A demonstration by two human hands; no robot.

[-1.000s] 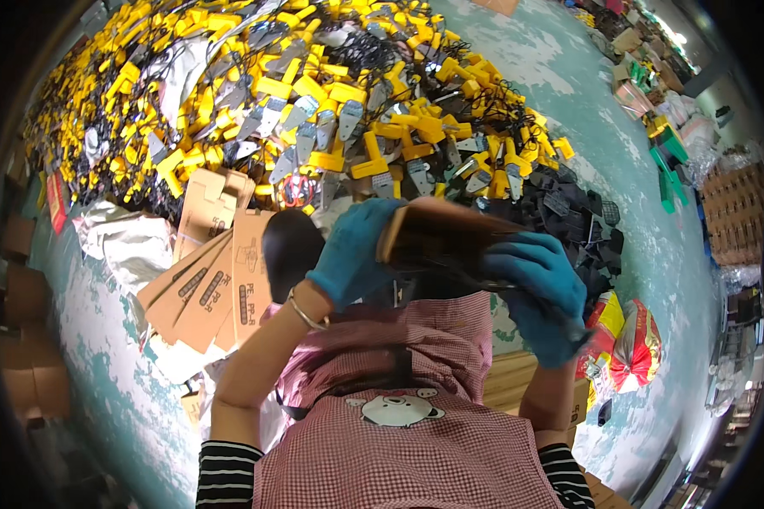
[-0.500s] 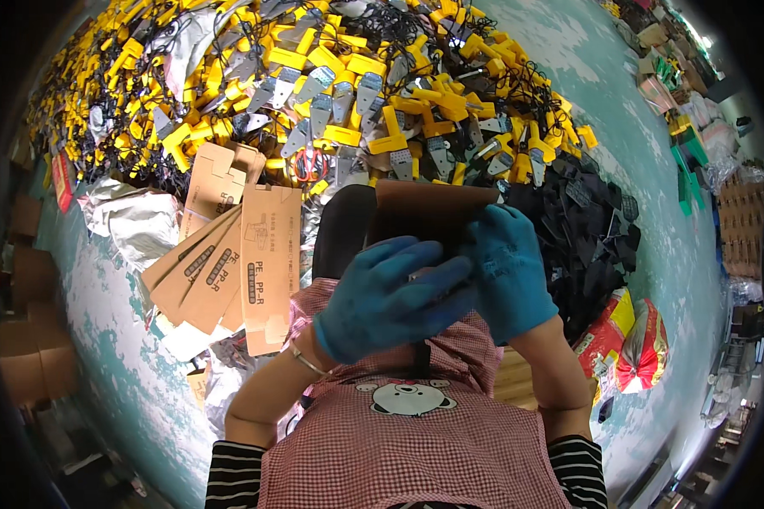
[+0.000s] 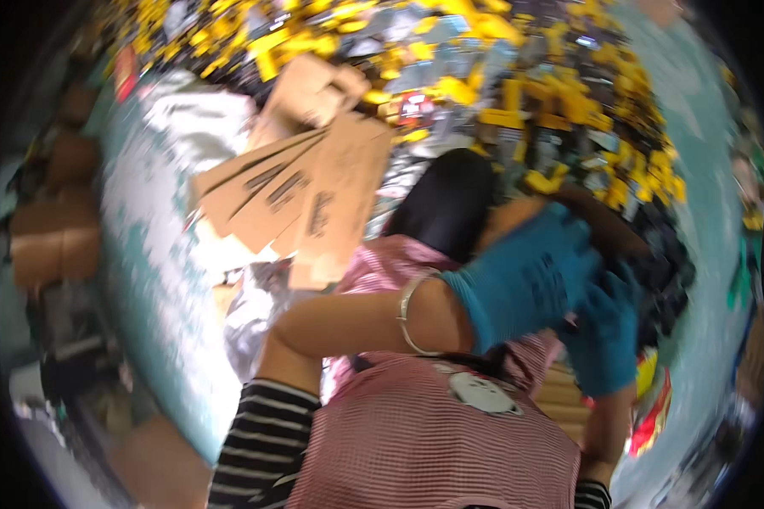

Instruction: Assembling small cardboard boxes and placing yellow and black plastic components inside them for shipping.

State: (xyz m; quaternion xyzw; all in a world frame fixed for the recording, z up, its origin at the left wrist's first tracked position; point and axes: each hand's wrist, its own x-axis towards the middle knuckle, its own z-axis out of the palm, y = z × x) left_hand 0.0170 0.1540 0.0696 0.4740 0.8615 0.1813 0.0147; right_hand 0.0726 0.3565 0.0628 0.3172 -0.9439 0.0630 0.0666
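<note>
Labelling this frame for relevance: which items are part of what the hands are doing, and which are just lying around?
In hand:
- left hand, blue glove, on the brown cardboard box
- right hand, blue glove, under the box
- black rounded object against the box; blurred, kind unclear

Lying about:
- stack of flat cardboard blanks
- heap of yellow and black packaged parts
- silver plastic bag

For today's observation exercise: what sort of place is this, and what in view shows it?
Probably a packing or sorting workshop. A large heap of yellow and black parts covers the floor, flat cardboard cartons are stacked nearby, and the left hand and right hand wear blue gloves.
</note>
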